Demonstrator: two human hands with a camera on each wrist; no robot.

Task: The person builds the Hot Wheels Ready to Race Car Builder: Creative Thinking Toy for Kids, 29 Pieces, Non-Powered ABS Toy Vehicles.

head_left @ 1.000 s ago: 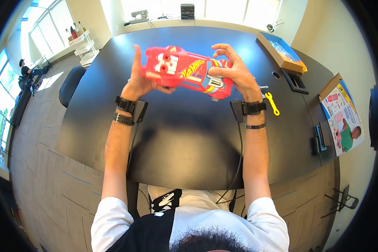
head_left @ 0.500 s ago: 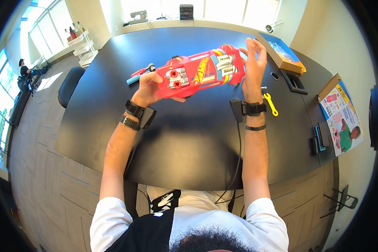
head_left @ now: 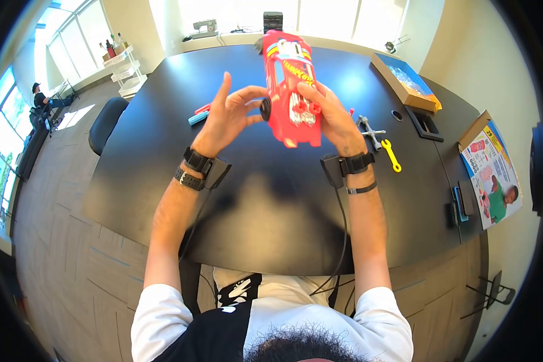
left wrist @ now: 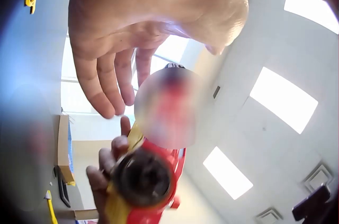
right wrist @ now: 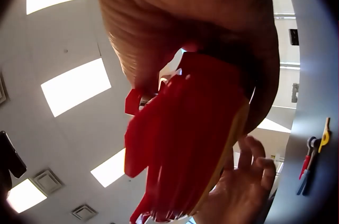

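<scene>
A red toy car (head_left: 289, 90) with yellow lettering is held up over the table, its striped end pointing away from me. My right hand (head_left: 335, 117) grips it from the right side, thumb on top beside the silver engine piece (head_left: 301, 111). Next to a black wheel (head_left: 265, 109) on the car's left side is my left hand (head_left: 226, 117), fingers loosely bent and thumb raised. The left wrist view shows those fingertips spread near the car, a dark wheel (left wrist: 144, 177) close to the camera. Seen from the right wrist, the car's red body (right wrist: 185, 134) fills the palm.
Left on the dark table (head_left: 163, 175) lie tools with red and light blue handles (head_left: 199, 114). To the right are a grey cross-shaped wrench (head_left: 371, 133) and a yellow wrench (head_left: 391, 155). An open box (head_left: 425, 96) and a printed carton (head_left: 495, 172) stand farther right.
The car has swung from lying crosswise to pointing away from me. My left hand has let go of its rear end; my right hand, straight-fingered before, now grips its side.
</scene>
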